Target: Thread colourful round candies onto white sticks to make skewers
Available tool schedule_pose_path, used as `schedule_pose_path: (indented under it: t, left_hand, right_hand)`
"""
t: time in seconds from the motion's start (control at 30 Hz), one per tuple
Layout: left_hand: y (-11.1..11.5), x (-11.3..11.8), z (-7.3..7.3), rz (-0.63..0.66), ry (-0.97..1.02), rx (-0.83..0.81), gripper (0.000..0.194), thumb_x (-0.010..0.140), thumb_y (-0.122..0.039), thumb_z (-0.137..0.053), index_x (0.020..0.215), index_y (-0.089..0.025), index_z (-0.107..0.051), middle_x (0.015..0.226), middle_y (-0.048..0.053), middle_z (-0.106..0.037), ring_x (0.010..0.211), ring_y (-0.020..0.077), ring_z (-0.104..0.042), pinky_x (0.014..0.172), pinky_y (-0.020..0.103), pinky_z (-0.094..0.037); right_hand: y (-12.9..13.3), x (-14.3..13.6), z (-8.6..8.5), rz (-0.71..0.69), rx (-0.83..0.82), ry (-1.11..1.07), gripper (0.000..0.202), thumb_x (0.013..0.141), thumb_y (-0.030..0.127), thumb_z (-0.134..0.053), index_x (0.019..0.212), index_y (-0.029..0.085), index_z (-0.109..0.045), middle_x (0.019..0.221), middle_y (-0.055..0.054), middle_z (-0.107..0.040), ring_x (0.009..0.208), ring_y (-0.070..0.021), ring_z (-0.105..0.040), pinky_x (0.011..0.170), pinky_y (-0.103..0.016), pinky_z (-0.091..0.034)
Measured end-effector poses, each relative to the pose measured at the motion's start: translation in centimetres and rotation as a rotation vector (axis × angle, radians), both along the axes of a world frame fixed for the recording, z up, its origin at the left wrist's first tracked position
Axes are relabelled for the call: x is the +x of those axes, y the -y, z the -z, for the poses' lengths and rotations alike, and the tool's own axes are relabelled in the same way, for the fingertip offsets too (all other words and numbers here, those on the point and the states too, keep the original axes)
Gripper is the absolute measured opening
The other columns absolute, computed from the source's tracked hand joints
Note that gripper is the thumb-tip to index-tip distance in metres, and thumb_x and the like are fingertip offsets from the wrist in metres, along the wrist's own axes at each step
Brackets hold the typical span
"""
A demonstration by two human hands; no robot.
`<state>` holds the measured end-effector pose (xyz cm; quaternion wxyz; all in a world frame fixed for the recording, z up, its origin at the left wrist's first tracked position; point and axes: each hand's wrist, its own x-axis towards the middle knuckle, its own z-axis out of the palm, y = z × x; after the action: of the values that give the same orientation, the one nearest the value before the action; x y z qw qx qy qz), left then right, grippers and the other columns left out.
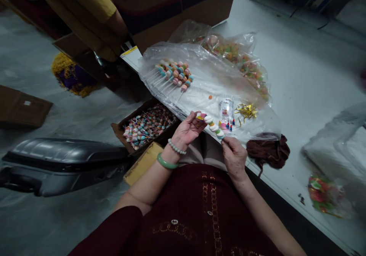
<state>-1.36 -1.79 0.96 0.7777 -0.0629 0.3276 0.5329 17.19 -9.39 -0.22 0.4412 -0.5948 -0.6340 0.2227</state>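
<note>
A skewer of white, green and orange candies (213, 126) spans the gap between my two hands at the table's front edge. My left hand (190, 129) holds its upper left end, where a colourful wrapper piece shows at the fingertips. The lower right end is pinched in my right hand (235, 155). Beyond them, on clear plastic, lies a bunch of candy skewers (175, 74) with white sticks. Flat printed wrappers (226, 111) and gold twist ties (246, 111) lie just past the held candy.
An open box of wrapped candies (148, 126) stands below the table edge at left. Bagged candies (228, 50) lie behind the plastic. A brown cloth (268, 151) is right of my right hand. A grey suitcase (65, 164) stands at left; a person's yellow sleeve (97, 0) shows above.
</note>
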Motion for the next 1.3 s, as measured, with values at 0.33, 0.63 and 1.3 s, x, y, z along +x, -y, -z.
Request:
schedule_pose_path:
  t: [0.33,0.63,1.3]
  left_hand:
    - [-0.2,-0.1,-0.2,-0.049,-0.187,0.129,0.014,0.087,-0.024,-0.064,0.083,-0.012,-0.069,0.072,0.006,-0.072,0.068,0.0140,-0.069,0.076,0.029,-0.056]
    - [-0.3,-0.1,1.4,-0.102,-0.261,0.181,0.011,0.076,-0.022,-0.075,0.078,-0.013,-0.069,0.076,0.003,-0.071,0.071,0.0142,-0.069,0.077,0.029,-0.055]
    - [0.1,-0.5,1.7,-0.089,-0.324,0.283,0.026,0.065,-0.028,-0.083,0.078,-0.012,-0.067,0.077,0.003,-0.070,0.072,0.0156,-0.069,0.070,0.026,-0.053]
  right_hand:
    - [0.2,0.6,-0.1,-0.009,0.155,0.253,0.018,0.091,0.021,-0.051,0.093,0.023,-0.068,0.080,-0.005,-0.065,0.073,-0.0174,-0.062,0.069,-0.029,-0.048]
    - [0.6,0.7,0.8,-0.004,0.186,0.395,0.024,0.090,0.018,-0.050,0.100,0.023,-0.071,0.086,-0.007,-0.069,0.074,-0.0175,-0.064,0.070,-0.028,-0.048]
    - [-0.5,-0.5,0.1,0.025,-0.484,-0.446,0.018,0.067,0.032,-0.071,0.077,0.018,-0.070,0.047,0.006,-0.050,0.041,-0.0093,-0.041,0.041,-0.023,-0.033]
